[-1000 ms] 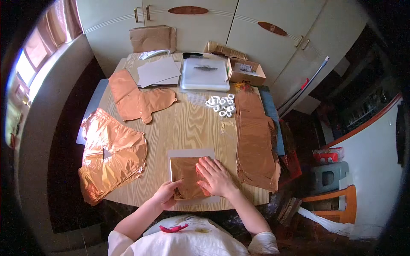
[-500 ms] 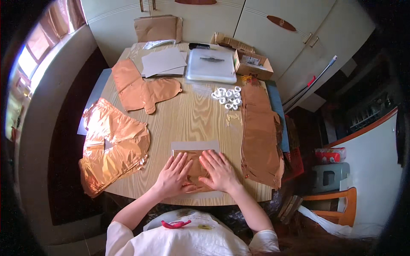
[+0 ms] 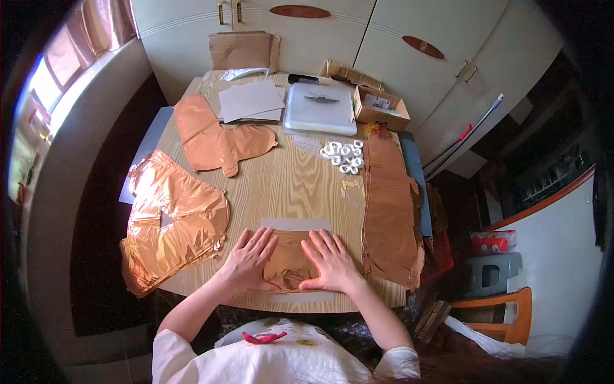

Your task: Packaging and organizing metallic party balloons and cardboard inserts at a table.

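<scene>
A folded copper-coloured foil balloon [image 3: 290,257] lies flat on a pale grey card [image 3: 295,223] near the table's front edge. My left hand [image 3: 248,259] rests palm down on its left side, fingers stretched out and spread. On its right side lies my right hand [image 3: 328,261], also flat with fingers apart. The card shows above and below the foil; its sides are partly under my hands. Shiny flat foil balloons [image 3: 176,221] are spread out left of my hands. Beyond them lies another flat foil balloon [image 3: 220,137]. A long stack of copper foil balloons [image 3: 391,211] runs along the right.
Small white ribbon rolls [image 3: 344,157] cluster at the right middle of the wooden table [image 3: 300,182]. Farther back are white cards [image 3: 251,101], a clear plastic sleeve stack [image 3: 320,110] and an open cardboard box [image 3: 382,110]. A chair [image 3: 505,313] stands at the right.
My hands have moved apart, the left one outward to the left, so more of the folded foil shows between them. The whole view has shifted slightly.
</scene>
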Demonstrator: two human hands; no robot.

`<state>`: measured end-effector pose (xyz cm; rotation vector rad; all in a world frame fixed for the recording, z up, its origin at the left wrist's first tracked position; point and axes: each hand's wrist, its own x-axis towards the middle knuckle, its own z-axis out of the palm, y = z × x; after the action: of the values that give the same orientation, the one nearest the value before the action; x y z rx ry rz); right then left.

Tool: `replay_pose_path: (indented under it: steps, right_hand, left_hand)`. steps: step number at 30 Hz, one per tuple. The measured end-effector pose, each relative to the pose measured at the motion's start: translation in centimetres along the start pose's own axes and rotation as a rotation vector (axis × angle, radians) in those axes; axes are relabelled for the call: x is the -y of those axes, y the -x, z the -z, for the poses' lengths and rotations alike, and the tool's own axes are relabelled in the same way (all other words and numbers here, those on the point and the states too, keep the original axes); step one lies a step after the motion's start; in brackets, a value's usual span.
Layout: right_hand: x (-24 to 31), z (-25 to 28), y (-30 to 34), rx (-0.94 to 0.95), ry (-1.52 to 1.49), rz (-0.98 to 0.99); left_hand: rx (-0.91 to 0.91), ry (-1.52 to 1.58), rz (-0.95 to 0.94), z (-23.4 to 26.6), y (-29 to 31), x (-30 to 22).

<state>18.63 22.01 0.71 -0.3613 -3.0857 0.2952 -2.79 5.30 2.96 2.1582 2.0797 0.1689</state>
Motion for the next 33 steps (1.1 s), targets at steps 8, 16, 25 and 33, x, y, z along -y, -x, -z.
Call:
replay_pose_path:
  steps: [8,16,25,33]
  right_hand:
    - [0.6,-0.2,-0.2,0.059,0.06,0.026]
    - [4.2,-0.5,-1.8,0.059,0.03,0.283]
    - [5.6,0.2,-2.7,0.171,0.039,0.413]
    - [-3.3,1.5,-11.3,-0.118,-0.401,0.455]
  left_hand:
    - [-0.23,0.42,0.421,-1.1,5.5,-2.1]
    - [-0.088,1.616,0.968,-3.3,13.8,-5.9]
    - [-0.144,1.796,1.007,-1.2,13.0,-7.1]
    - [-0.31,1.863,0.897,-1.4,13.1,-5.4]
